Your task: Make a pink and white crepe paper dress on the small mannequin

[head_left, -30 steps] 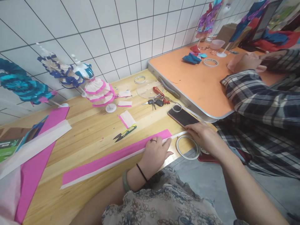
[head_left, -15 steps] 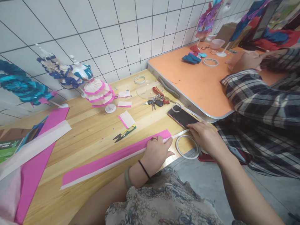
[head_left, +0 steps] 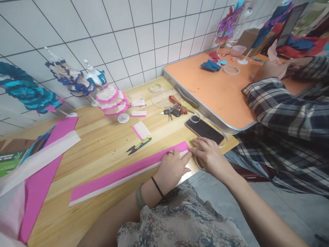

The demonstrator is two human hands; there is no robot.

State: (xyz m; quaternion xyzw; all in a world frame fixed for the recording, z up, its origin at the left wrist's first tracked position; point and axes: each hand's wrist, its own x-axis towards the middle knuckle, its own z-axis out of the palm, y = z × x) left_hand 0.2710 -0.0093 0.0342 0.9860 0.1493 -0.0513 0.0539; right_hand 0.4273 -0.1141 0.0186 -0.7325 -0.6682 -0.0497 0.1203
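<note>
A long pink paper strip (head_left: 128, 168) with a white lower edge lies along the front of the wooden table. My left hand (head_left: 173, 168) rests on its right part, holding it down, with thumb and index finger spread. At the strip's right end, my right hand (head_left: 210, 157) touches the corner with its fingertips, other fingers stretched out. A roll of narrow white tape (head_left: 199, 164) is mostly hidden beneath that hand. Just behind lies a phone (head_left: 204, 129), crossed by a clear loop. Green-and-yellow thread snips (head_left: 138, 145) lie behind the strip.
Small pink-edged paper pieces (head_left: 142, 129), keys (head_left: 172, 112) and another tape ring (head_left: 154, 87) lie farther back. Paper-dressed figures (head_left: 114, 100) stand by the tiled wall. Larger pink paper (head_left: 48, 178) is at left. A co-worker's hands (head_left: 273, 68) work over the orange table (head_left: 213, 85).
My right hand has moved left from the stretched tape to the strip's end, now covering most of the tape roll. My left hand stays on the strip. The co-worker's hands have lifted some paper.
</note>
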